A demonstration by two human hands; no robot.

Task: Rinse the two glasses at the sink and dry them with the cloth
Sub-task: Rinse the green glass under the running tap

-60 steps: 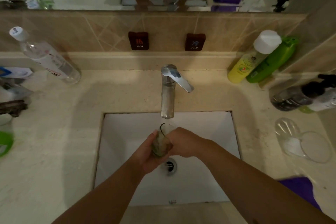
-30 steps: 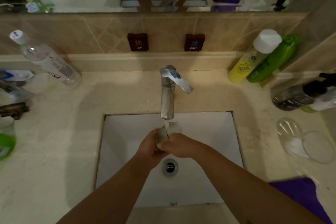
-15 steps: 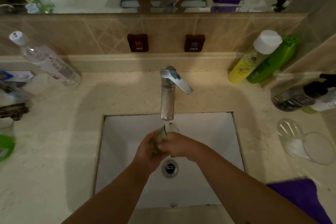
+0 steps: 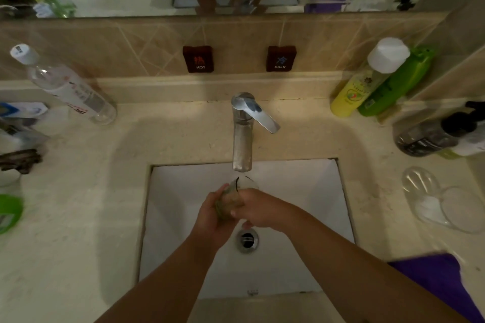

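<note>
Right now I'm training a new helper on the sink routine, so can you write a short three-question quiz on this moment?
1. True or false: both hands hold the glass under the faucet.
2. Where does the purple cloth lie? A) in the basin B) on the counter, right of the sink C) over the faucet
3. Fill in: the second glass lies on its ____ on the counter.

Key:
1. True: the left hand and the right hand both grip it.
2. B
3. side
</note>
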